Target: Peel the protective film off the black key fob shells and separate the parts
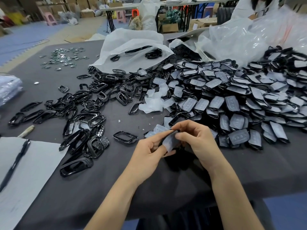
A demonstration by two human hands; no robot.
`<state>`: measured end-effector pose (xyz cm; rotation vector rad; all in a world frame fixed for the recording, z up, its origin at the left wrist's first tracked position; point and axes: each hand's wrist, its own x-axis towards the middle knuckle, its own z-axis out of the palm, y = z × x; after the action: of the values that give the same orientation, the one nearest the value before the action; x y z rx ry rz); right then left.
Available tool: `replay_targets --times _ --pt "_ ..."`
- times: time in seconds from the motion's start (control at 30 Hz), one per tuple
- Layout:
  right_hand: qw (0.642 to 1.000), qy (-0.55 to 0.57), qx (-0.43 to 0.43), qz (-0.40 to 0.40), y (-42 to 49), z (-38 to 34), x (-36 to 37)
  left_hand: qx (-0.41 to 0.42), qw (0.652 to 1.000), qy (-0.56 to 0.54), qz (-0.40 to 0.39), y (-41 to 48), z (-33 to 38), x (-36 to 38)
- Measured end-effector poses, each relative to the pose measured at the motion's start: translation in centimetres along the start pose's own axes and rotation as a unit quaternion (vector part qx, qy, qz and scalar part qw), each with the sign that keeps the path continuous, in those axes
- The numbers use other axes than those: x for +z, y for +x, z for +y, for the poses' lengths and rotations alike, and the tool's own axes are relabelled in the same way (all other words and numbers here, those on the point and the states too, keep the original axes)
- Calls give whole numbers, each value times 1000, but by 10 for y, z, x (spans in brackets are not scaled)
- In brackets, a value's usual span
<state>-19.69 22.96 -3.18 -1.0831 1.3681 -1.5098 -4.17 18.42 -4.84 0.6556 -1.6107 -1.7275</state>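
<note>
I have both hands pinched on one key fob shell (175, 131) near the table's (116, 163) front edge: my left hand (152, 151) grips its pale film (169, 142), my right hand (195, 140) clamps the black shell. The film-covered pile (240, 100) lies right, bare frames (86, 105) left.

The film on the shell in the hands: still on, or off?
Partly off. The pale film is lifted at one end between both hands' fingers, while the black shell stays mostly hidden behind them.
</note>
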Motion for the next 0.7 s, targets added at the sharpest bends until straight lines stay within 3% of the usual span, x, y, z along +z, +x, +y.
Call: replay_targets --times 0.23,0.43,0.7 --pt "1000 21 1 0 0 -1 0 -14 998 -61 -14 -1 3 -1" --pt "1000 11 -10 -12 -2 -2 1 -10 999 -18 36 1 2 3" --pt "999 -7 -27 -25 -2 1 3 -35 998 -13 40 1 4 2"
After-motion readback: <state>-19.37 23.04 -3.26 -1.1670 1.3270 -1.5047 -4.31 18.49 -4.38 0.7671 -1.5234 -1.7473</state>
